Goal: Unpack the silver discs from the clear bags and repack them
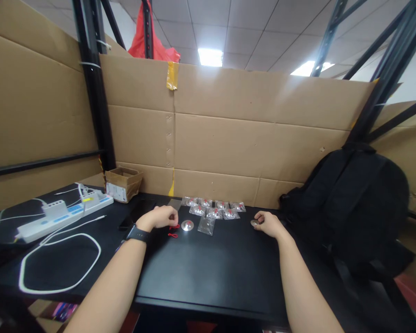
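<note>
My left hand [163, 216], with a dark watch [137, 233] on its wrist, is closed with fingertips pointing down at a red cord loop [174, 226], which it seems to pinch. Just in front lies a second red cord loop [172, 235]. To the right of these, a round silver finger cymbal [187, 225] with red at its centre rests on the black table. Off to the right, my right hand [269, 225] grips another finger cymbal [254, 223] by its edge, partly hidden by the fingers. Between the hands lies a flat clear plastic bag [206, 225].
Several bagged finger cymbals [214, 212] lie in two rows at the back of the table [211, 273]. A power strip [65, 217] and white cable [60, 290] occupy the left side, near a small cardboard box [124, 184]. A black backpack [353, 199] stands right; cardboard walls [229, 143] enclose the table.
</note>
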Tool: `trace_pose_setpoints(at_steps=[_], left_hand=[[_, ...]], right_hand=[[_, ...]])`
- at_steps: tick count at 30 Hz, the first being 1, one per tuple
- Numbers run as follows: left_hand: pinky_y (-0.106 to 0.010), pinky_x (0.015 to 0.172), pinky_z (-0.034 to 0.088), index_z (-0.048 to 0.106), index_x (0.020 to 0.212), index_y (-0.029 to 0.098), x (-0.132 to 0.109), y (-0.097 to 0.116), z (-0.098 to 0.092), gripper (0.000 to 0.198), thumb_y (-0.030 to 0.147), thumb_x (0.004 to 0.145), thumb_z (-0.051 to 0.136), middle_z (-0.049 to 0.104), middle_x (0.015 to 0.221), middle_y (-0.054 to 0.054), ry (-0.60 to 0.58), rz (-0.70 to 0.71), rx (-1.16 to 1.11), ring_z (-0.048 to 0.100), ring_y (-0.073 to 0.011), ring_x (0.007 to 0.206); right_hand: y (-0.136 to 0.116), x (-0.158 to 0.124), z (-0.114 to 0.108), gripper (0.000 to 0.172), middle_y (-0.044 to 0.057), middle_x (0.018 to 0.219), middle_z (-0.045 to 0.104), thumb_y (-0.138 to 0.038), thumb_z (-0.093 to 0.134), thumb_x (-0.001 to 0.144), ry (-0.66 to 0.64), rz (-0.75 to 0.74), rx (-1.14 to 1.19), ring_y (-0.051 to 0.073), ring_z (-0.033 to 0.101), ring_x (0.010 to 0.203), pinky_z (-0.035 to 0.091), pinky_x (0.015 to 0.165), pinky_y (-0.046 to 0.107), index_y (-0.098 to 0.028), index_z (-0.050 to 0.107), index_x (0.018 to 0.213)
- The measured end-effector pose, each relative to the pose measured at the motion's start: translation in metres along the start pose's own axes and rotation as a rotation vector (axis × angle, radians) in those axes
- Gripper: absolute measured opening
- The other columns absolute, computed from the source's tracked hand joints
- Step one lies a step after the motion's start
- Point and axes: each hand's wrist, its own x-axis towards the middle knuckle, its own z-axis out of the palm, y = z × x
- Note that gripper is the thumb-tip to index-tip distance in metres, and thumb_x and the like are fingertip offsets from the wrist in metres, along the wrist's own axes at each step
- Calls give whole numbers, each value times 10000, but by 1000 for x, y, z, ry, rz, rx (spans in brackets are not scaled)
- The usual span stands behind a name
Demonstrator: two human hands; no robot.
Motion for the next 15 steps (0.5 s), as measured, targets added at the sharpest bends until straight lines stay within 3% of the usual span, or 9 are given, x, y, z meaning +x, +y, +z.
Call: trace_pose_setpoints(at_steps=[4,8,12,15], left_hand=[[-254,758,449,662,858,220,-1,7,-3,162,365,867,590,763,845,0,104,137,-179,692,-177,808],[-262,784,487,639,850,178,6,28,3,253,430,864,625,752,879,-43,262,301,-479,689,-182,841],[-295,852,498,665,810,159,17,65,19,250,403,809,715,746,887,-60,498,321,-633,683,-194,872],[-303,863,514,711,931,155,23,88,32,251,371,805,728,758,956,-77,497,359,-758,698,-207,904]], right_hand=[[-10,-3,-6,261,45,829,741,-236,764,626,66,-35,86,188,693,753,490,683,249,-183,706,875],[-30,-6,-12,293,65,880,751,-250,774,615,218,-165,307,221,707,859,525,833,303,-183,696,889],[-76,-12,1,446,116,1004,737,-365,835,617,208,-280,798,253,705,943,553,860,370,-171,642,969],[-120,-25,18,446,102,1058,723,-336,858,638,132,-382,1049,235,695,968,550,872,379,-189,639,996]])
